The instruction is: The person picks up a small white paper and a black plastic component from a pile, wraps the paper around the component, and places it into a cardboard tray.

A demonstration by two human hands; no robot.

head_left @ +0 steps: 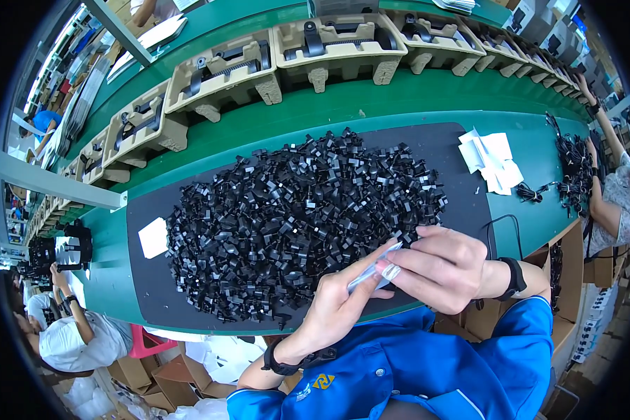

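Observation:
My left hand (339, 304) is closed on a small, flat, translucent packet (373, 269), which looks like a plastic bag; what is inside it cannot be made out. My right hand (441, 269) comes in from the other side, its fingers bent and pinching at the same packet. A whitish wrap shows near one of its fingertips. Both wrists wear black bands. Just beyond my hands spreads a large heap of small black plastic parts (294, 217), lying on a dark grey mat (150, 280).
Moulded pulp trays (220, 73) with black parts line the green conveyor (329, 105) behind the table. White papers (493, 161) lie right of the mat, a white slip (153, 238) left. Black cables (574, 168) are bundled at far right. Co-workers sit on both sides; cardboard boxes stand below.

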